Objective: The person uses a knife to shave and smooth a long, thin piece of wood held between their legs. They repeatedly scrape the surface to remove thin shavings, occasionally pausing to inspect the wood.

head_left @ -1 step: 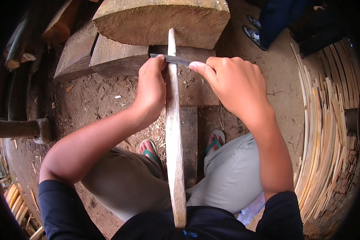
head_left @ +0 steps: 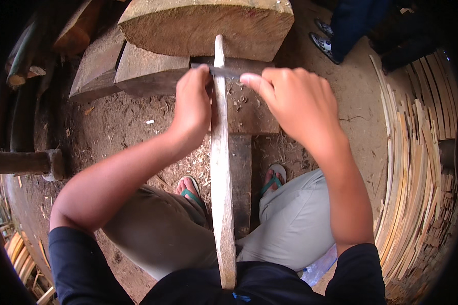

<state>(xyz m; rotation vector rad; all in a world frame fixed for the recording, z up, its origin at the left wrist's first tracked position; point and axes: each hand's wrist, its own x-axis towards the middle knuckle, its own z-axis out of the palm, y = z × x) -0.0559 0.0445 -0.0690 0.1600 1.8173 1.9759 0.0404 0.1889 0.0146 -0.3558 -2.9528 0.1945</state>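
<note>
A long, pale, carved stick of wood (head_left: 220, 168) runs from my belly to the big wood block (head_left: 203, 33) ahead, its narrow far tip against that block. Across the stick near its far end lies a dark, straight drawknife (head_left: 226, 72), its blade touching or just over the wood. My left hand (head_left: 192, 99) is closed round the blade's left end. The right hand (head_left: 300, 101) grips the other end, thumb stretched along the blade. Both handle ends are hidden inside my fists.
A dark plank (head_left: 240, 183) lies under the stick, between my sandalled feet. Wood blocks (head_left: 150, 68) stand at the far left. Thin wood strips (head_left: 407, 188) are stacked along the right. Shavings litter the ground. Another person's legs (head_left: 353, 30) stand at the far right.
Both hands and the drawknife have shifted very slightly away from me along the stick. The stick has hardly moved.
</note>
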